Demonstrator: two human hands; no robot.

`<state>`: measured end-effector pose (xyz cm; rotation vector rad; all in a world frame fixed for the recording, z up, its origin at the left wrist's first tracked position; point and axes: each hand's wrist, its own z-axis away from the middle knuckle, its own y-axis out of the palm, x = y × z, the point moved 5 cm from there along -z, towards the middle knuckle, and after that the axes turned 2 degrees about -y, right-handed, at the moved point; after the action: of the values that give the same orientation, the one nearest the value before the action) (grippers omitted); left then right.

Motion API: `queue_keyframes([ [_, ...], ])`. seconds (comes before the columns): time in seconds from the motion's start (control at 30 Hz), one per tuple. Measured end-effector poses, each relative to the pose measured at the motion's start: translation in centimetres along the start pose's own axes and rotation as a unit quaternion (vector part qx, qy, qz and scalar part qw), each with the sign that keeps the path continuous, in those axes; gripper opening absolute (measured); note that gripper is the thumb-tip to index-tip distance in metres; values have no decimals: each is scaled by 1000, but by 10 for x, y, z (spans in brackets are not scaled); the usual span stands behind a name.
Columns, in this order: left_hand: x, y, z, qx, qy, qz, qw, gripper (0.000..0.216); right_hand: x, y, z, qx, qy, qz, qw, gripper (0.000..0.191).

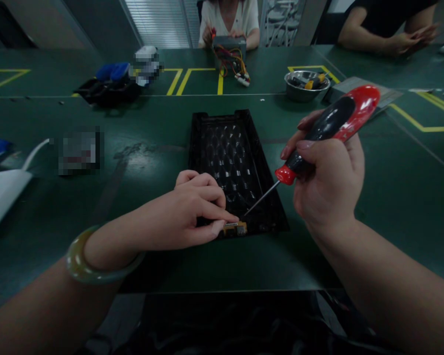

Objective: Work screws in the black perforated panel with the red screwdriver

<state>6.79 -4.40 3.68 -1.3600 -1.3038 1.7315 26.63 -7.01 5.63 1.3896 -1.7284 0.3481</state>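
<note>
My right hand is wrapped round the red-and-black handle of a screwdriver. Its thin metal shaft slants down to the left, and the tip is at the near end of a black plastic panel. The panel lies on the table with a raised rim and a patterned inner face. At that same end sits a small yellowish circuit board. My left hand pinches the board's left side between thumb and index finger, its other fingers curled over the panel. The tip's exact contact point is too small to make out.
Across the green table, a person handles a metal box with coloured cables. A steel bowl of tools stands at the back right beside a flat grey box. A black tray with blue items is back left; a white object lies left.
</note>
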Motion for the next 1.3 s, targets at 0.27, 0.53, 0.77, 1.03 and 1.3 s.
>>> queue_keyframes([
  [0.27, 1, -2, 1, -10, -2, 1, 1000, 32, 1, -2, -2, -2, -1, 10, 1000, 10],
  [0.53, 0, -3, 1, -34, 12, 15, 999, 27, -2, -4, -5, -26, 29, -28, 999, 13],
  [0.77, -1, -5, 3, -57, 22, 16, 998, 26, -3, -1, -7, -46, 28, -34, 998, 11],
  [1.03, 0, -1, 4, -84, 35, 6, 996, 27, -7, -2, -7, -64, 40, -7, 997, 15],
  [1.3, -1, 3, 3, -87, 48, 5, 995, 25, -12, -7, -10, -72, 56, 27, 995, 14],
])
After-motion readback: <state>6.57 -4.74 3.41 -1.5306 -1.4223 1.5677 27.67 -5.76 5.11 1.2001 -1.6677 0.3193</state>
